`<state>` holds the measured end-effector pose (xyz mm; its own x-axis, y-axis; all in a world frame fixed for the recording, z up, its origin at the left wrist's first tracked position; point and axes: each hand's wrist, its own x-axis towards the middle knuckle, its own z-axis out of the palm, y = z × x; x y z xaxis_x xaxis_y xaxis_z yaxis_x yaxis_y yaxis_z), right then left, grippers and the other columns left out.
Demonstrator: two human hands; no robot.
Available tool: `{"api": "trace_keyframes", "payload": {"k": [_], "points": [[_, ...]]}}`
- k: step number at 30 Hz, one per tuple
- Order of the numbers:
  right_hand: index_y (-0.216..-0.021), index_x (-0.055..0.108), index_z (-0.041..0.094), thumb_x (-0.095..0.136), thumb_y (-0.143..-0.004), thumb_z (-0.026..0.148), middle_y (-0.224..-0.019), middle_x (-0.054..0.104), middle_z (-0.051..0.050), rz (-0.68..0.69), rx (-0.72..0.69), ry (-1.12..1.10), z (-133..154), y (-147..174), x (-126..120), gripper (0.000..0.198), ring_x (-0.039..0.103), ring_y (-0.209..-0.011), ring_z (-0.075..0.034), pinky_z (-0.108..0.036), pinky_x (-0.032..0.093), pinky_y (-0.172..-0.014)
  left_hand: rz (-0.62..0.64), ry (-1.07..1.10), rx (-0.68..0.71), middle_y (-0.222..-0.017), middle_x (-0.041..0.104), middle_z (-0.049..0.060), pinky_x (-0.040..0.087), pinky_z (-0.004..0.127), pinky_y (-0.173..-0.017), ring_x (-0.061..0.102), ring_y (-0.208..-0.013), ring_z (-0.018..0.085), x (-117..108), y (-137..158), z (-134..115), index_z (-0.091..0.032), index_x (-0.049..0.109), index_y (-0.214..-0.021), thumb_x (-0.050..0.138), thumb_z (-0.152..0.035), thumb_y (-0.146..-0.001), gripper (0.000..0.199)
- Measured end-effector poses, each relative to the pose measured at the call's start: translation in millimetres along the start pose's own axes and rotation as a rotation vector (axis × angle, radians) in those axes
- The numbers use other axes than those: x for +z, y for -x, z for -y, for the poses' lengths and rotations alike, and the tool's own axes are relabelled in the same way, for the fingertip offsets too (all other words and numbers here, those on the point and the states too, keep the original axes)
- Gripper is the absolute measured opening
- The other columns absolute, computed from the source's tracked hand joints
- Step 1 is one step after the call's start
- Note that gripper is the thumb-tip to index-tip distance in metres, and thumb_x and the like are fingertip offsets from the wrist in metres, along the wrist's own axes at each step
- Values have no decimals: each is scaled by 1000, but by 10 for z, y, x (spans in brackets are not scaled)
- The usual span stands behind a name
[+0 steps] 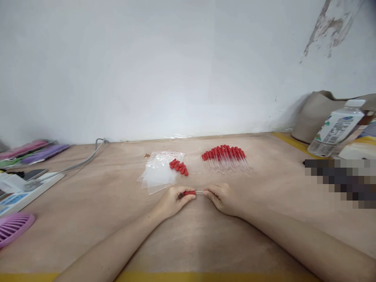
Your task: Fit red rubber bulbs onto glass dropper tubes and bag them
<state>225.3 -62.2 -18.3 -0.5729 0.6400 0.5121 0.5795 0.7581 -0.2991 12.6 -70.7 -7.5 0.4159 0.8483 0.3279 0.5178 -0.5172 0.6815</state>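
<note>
Close to the table's middle, my left hand [175,199] pinches a red rubber bulb [190,192]. A thin clear tube [199,192] joins it on the right, and the fingers of my right hand [219,196] are closed on that tube. Bulb and tube together look like a dropper, lying level between both hands. Beyond my left hand, several loose red bulbs [179,167] rest at the edge of clear plastic bags [161,169]. A few bare clear tubes [196,164] lie beside them. To their right is a row of droppers with red bulbs [226,152].
At left are a power strip [32,194] with a grey cable [85,160], a purple fan [16,227] and coloured packets [44,153]. A plastic bottle [337,127] and a grey-beige container [308,117] stand at right. A white wall [176,70] bounds the table behind.
</note>
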Motion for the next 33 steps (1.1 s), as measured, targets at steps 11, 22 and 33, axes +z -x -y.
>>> {"api": "trace_keyframes", "payload": {"k": [11, 22, 33], "points": [[-80, 57, 17, 39, -86, 23, -80, 58, -5, -132, 124, 65, -7, -53, -200, 20, 52, -69, -13, -24, 39, -63, -150, -263, 99, -109, 52, 8, 47, 35, -79, 52, -98, 21, -42, -23, 1, -22, 39, -124, 55, -25, -79, 48], [-57, 60, 18, 50, -73, 33, -65, 65, -4, -185, 814, 113, -553, -616, -448, 24, 59, -68, -18, -25, 41, -64, -90, -317, 105, -89, 53, 6, 44, 35, -78, 51, -86, 20, -45, -43, -5, -19, 58, -98, 51, -25, -81, 19], [-69, 66, 17, 46, -76, 41, -78, 65, -12, -99, 939, 263, -639, -765, -115, 32, 60, -79, -26, -33, 42, -65, -73, -322, 108, -89, 56, 6, 43, 34, -79, 51, -87, 19, -39, -52, 12, -17, 60, -90, 51, -23, -81, 14]]}}
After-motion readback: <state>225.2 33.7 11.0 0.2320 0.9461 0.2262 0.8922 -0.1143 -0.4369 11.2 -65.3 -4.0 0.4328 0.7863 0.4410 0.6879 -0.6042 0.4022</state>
